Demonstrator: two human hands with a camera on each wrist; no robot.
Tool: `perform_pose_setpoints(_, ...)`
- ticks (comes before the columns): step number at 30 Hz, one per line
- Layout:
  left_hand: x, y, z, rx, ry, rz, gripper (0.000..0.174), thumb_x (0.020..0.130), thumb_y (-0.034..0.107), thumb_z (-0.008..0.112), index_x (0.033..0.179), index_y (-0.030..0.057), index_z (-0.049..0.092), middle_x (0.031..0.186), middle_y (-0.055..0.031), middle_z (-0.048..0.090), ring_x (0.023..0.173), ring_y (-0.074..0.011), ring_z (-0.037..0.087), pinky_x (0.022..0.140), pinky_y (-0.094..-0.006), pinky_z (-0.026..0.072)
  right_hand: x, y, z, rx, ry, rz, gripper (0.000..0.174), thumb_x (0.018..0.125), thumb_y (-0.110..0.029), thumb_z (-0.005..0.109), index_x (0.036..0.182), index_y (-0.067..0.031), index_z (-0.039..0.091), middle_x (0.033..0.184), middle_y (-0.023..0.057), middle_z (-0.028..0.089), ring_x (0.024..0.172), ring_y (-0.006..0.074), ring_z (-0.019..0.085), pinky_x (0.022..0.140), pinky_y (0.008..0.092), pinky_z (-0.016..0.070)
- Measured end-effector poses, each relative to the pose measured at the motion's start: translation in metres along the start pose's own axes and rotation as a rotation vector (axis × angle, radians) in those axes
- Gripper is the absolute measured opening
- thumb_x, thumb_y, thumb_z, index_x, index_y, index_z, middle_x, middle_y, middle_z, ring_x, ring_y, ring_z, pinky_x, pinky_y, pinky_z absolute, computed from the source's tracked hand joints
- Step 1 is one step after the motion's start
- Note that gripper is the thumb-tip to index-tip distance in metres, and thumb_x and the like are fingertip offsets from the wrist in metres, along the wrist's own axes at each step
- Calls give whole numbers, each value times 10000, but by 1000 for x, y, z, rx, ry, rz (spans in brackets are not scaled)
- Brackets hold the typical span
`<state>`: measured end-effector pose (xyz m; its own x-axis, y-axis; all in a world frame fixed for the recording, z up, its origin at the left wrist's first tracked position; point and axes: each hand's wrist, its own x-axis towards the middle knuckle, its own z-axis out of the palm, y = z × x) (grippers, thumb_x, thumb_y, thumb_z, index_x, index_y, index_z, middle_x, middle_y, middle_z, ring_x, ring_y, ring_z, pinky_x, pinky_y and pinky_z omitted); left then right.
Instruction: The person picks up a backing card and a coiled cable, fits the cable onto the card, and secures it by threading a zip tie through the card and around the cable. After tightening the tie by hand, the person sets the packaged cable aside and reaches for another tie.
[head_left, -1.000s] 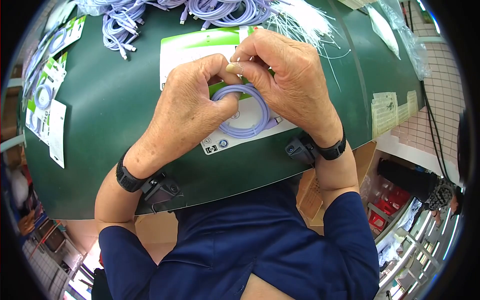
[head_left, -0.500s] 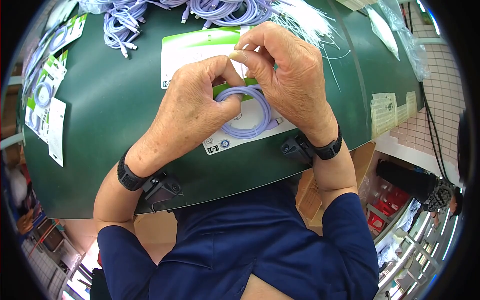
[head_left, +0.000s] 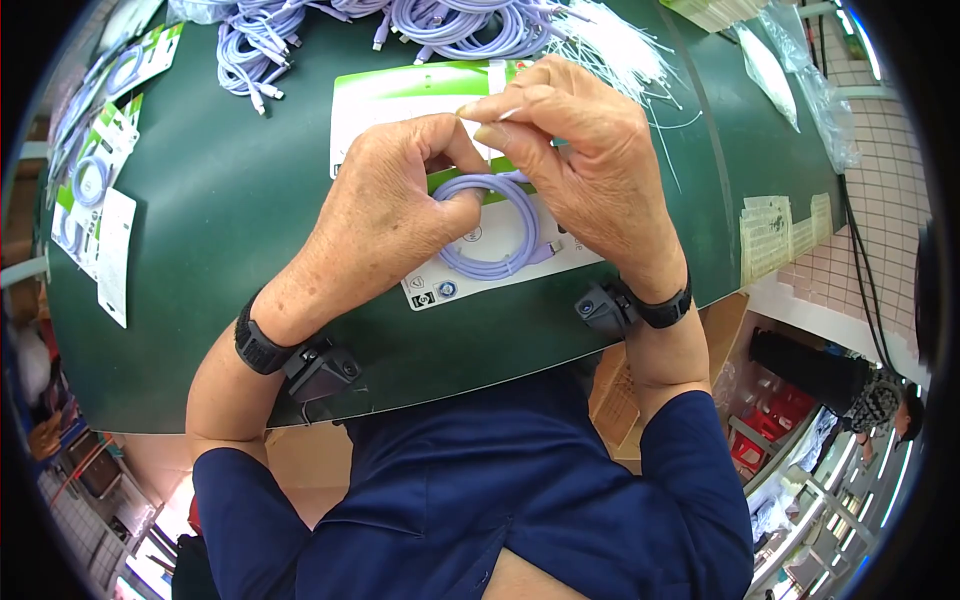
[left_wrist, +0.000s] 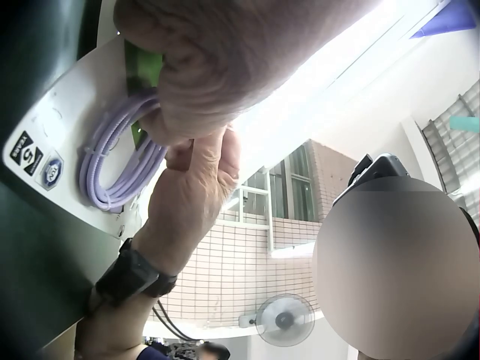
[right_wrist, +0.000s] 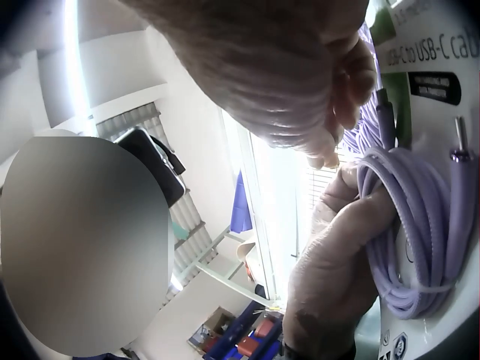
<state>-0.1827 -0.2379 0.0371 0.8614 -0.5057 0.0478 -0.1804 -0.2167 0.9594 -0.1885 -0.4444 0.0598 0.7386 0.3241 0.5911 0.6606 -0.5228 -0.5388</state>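
A coiled lilac cable (head_left: pixel 490 265) lies on a white and green packaging card (head_left: pixel 430 290) at the near edge of the green table (head_left: pixel 200 250). My left hand (head_left: pixel 385 205) grips the top of the coil, its thumb pressing it against the card. Just above it, my right hand (head_left: pixel 585 150) pinches a thin white tie (head_left: pixel 508 113) between thumb and forefinger. In the left wrist view the coil (left_wrist: pixel 112 172) shows on the card (left_wrist: pixel 45 142) under my left fingers. The right wrist view has the cable (right_wrist: pixel 420 240) held by my left thumb (right_wrist: pixel 337 262).
Loose lilac cables (head_left: pixel 450 20) are piled at the table's far edge, beside a spread of white ties (head_left: pixel 610 30). Packed cable cards (head_left: pixel 90 180) lie at the left. Clear plastic bags (head_left: pixel 800 70) and label sheets (head_left: pixel 780 220) sit at the right.
My right fingertips have shifted slightly up and right with the tie, away from the coil. The left hand keeps its grip on the coil.
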Motion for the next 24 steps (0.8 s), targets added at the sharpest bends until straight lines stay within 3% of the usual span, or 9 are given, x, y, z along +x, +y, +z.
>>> perform_pose_setpoints(2,0,0,-2,7,4,9,155,751,-10,663,899,-40,698,789,-95,720,710,-138,638,675,-309,524,-1,-4,-4,70,-31,47,133,886,-49,792,1018,-37,788,874,92,720,704,252,693,644,335,560)
perform_pose_setpoints(5,0,6,-7,35,-74,-45,168,829,-67,684,992,-23,693,953,-20,732,910,-60,658,847,-244,548,-5,-14,-13,206,-91,147,133,888,-41,782,1020,-47,801,890,89,722,728,251,686,662,345,555)
perform_pose_setpoints(8,0,3,4,-99,34,-5,173,795,-18,680,962,-32,723,856,-80,741,794,-110,669,751,-281,550,-6,-20,-29,359,-360,340,201,907,-2,773,1107,9,797,936,81,755,821,163,705,710,286,547)
perform_pose_setpoints(10,0,2,5,-166,87,15,185,778,6,678,948,-36,737,808,-109,745,736,-135,674,703,-299,551,-4,-20,-31,367,-364,298,202,902,1,775,1102,9,800,917,79,752,820,165,703,707,288,547)
perform_pose_setpoints(12,0,0,-1,-79,12,22,196,790,9,677,968,-28,752,818,-110,752,736,-131,677,701,-301,554,-3,-20,-33,383,-367,213,205,891,8,778,1093,8,805,880,75,744,818,170,699,701,292,546)
perform_pose_setpoints(17,0,6,-4,-18,-9,25,215,804,8,666,991,-17,770,818,-107,754,727,-126,675,688,-299,552,-8,-19,-34,444,-386,214,236,846,49,798,1077,0,813,871,78,742,783,181,694,671,301,543)
perform_pose_setpoints(21,0,13,-7,-10,-9,61,216,808,5,655,992,-24,765,814,-110,746,723,-123,667,681,-298,547,-10,-21,-31,461,-301,226,282,790,70,829,1055,-26,819,880,76,726,766,184,676,663,298,530)
perform_pose_setpoints(24,0,13,-9,-35,28,69,220,807,-1,652,995,-28,762,813,-111,741,719,-125,662,679,-300,546,-10,-29,-27,243,-178,143,274,763,66,849,1013,-44,818,875,81,723,757,180,669,653,284,517)
